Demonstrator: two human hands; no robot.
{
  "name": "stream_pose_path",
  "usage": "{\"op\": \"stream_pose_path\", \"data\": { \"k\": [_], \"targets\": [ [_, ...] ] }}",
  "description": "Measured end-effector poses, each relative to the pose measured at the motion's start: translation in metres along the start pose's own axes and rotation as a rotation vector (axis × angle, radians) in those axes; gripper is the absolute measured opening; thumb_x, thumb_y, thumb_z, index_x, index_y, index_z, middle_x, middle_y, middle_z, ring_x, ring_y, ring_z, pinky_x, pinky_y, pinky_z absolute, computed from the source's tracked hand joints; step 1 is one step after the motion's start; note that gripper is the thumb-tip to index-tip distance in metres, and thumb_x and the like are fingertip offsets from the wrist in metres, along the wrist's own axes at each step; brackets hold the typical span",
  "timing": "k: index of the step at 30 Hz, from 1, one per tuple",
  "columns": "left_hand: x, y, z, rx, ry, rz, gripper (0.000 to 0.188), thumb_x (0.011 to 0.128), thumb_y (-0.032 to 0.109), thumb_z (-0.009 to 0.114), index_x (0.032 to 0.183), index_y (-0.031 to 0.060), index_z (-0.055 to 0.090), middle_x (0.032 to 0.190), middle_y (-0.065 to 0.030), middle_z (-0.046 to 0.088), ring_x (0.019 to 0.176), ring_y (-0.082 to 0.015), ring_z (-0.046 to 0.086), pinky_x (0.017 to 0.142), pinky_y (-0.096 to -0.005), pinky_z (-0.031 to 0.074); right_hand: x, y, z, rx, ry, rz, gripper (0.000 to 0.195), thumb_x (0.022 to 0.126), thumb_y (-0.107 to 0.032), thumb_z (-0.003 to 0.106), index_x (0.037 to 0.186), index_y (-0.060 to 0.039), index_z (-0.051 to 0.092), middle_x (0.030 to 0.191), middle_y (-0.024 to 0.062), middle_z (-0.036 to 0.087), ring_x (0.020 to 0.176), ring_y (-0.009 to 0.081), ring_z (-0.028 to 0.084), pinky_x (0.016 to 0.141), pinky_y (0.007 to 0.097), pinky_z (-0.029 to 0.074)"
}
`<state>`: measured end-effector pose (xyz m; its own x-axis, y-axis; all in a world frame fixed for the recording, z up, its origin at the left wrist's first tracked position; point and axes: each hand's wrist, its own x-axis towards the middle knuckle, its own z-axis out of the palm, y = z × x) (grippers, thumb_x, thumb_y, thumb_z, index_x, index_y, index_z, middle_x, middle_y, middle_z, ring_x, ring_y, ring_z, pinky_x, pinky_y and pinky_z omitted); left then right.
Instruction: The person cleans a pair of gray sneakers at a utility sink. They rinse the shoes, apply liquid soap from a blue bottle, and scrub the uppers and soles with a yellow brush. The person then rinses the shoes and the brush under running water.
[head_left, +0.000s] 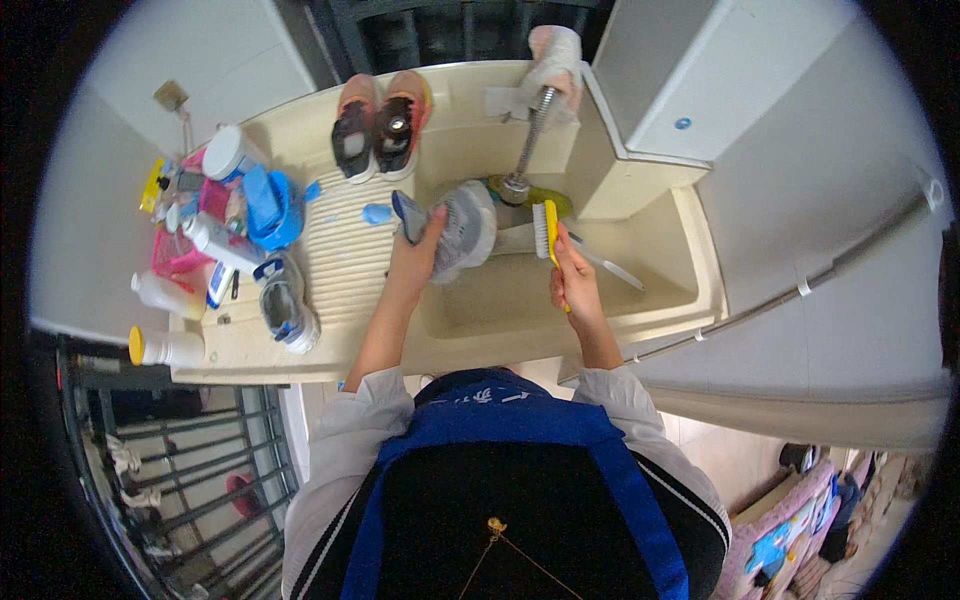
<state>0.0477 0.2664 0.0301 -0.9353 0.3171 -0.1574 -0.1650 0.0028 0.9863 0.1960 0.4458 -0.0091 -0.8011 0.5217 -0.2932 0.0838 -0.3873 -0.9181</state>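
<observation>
My left hand (421, 247) grips a pale sneaker (466, 229) by its blue-lined collar, over the left side of the laundry sink (495, 300). In my right hand (576, 274) is a yellow-handled scrubbing brush (550, 229), its white bristles turned left towards the sneaker but apart from it. Behind them a flexible metal faucet hose (534, 139) hangs down into the basin, its head close to the sneaker. A long white handle (619, 274) lies in the basin to the right of my right hand. Something yellow-green (551, 199) lies partly hidden behind the brush.
On the ribbed washboard (345, 255) rest a pair of dark and orange sneakers (382, 127), a blue piece (376, 214) and another pale sneaker (287, 307). Bottles (225, 240), a blue basket (281, 217) and a white tub (229, 152) crowd the left. A pillar (637, 184) stands back right.
</observation>
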Motion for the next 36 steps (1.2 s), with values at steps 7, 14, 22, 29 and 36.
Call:
{"op": "stream_pose_path", "data": {
  "k": [7, 14, 22, 29, 36],
  "targets": [
    [-0.004, -0.037, -0.056, 0.755, 0.02, 0.329, 0.026, 0.083, 0.023, 0.066, 0.085, -0.0027, 0.064, 0.078, -0.0128, 0.066, 0.073, -0.0187, 0.061, 0.066, -0.0321, 0.046, 0.009, 0.011, 0.058, -0.051, -0.071, -0.209, 0.057, 0.088, -0.018, 0.06, 0.138, -0.0092, 0.035, 0.093, 0.0071, 0.063, 0.039, 0.0049, 0.039, 0.031, 0.0203, 0.03],
    [-0.018, -0.064, -0.065, 0.458, -0.103, 0.276, 0.023, 0.078, 0.016, 0.068, 0.092, -0.0023, 0.062, 0.081, -0.0091, 0.064, 0.073, -0.0172, 0.059, 0.068, -0.0299, 0.045, 0.02, 0.025, 0.103, -0.08, -0.314, -0.08, 0.05, 0.084, -0.016, 0.065, 0.125, -0.0009, 0.042, 0.092, 0.0056, 0.064, 0.046, 0.0065, 0.048, 0.037, 0.0196, 0.036],
    [-0.019, -0.075, -0.074, 0.004, -0.111, -0.205, 0.038, 0.082, 0.031, 0.056, 0.103, -0.0014, 0.059, 0.103, -0.0095, 0.059, 0.098, -0.0181, 0.052, 0.088, -0.0281, 0.038, 0.05, 0.067, 0.125, -0.327, -0.248, -0.655, 0.04, 0.08, -0.013, 0.07, 0.109, -0.0015, 0.045, 0.078, 0.002, 0.058, 0.046, 0.0056, 0.045, 0.037, 0.0197, 0.033],
    [-0.032, -0.056, -0.06, 0.179, -0.079, -0.077, 0.039, 0.084, 0.036, 0.056, 0.098, -0.0011, 0.06, 0.091, -0.0052, 0.059, 0.087, -0.0159, 0.053, 0.083, -0.0264, 0.039, 0.029, 0.03, 0.135, 0.003, -0.24, -0.105, 0.037, 0.075, -0.009, 0.073, 0.102, -0.0037, 0.049, 0.071, -0.0011, 0.052, 0.045, 0.0046, 0.043, 0.036, 0.0194, 0.029],
    [-0.03, -0.035, -0.063, -0.47, -0.014, -0.356, 0.049, 0.088, 0.047, 0.051, 0.112, 0.0049, 0.057, 0.1, -0.0065, 0.061, 0.09, -0.0181, 0.057, 0.085, -0.0285, 0.04, 0.008, 0.032, 0.149, 0.137, -0.248, 0.025, 0.038, 0.074, -0.008, 0.073, 0.103, -0.0049, 0.049, 0.071, -0.0011, 0.052, 0.044, 0.004, 0.04, 0.036, 0.0193, 0.029]
  ]
}}
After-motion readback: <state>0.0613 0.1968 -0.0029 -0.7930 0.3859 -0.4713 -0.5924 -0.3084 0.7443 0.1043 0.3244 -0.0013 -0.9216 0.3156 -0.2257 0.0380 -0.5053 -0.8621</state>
